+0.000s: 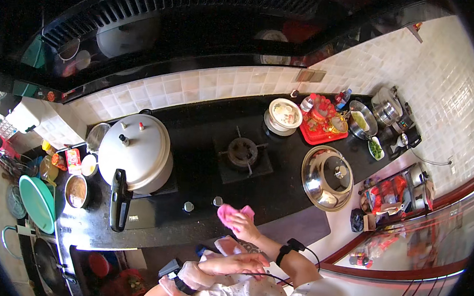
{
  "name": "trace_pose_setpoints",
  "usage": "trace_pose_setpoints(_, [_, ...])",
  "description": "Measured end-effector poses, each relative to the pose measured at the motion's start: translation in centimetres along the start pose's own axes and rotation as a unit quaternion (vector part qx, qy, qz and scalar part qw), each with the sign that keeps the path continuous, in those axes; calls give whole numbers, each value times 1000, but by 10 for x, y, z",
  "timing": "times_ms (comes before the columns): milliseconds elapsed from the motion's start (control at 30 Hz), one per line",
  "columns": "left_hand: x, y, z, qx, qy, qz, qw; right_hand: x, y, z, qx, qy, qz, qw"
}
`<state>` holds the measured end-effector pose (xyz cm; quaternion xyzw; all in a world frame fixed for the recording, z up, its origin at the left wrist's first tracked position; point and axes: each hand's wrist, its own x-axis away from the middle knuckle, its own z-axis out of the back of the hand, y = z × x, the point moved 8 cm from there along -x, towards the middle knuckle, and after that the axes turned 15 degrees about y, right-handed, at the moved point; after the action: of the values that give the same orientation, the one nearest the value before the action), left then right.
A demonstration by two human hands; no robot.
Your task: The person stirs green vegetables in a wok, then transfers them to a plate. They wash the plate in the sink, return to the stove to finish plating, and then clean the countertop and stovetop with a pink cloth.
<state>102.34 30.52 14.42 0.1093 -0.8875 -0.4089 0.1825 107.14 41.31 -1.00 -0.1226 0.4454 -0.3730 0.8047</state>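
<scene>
My right hand (246, 229) grips a bunched pink cloth (231, 215) over the front edge of the black gas hob (201, 178), close to one of its control knobs (217, 201). My left hand (232, 265) lies across the front of my body, its fingers pointing right and nothing visible in them. Behind the cloth is the bare right burner (242, 151). A large pressure cooker (134, 152) with a black handle stands on the left of the hob, lid on. To the right rests a domed steel lid (327, 178) with a dark glass centre.
Near the wall are a lidded white pot (285, 113), a red tray (325, 137), a steel bowl (365, 131) and a dish of chopped greens (375, 149). At left sit a small metal pot (76, 191) and a green basin (37, 204). The range hood (180, 22) overhangs the hob.
</scene>
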Motion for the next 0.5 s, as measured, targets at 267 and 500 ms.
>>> trace_pose_setpoints(267, [-31,-6,-24,-113,-59,-113,985,-20,93,135,94,230,-223,943])
trace_pose_setpoints(500, [-36,-2,-4,-194,-60,-196,959,-30,167,103,354,93,-235,901])
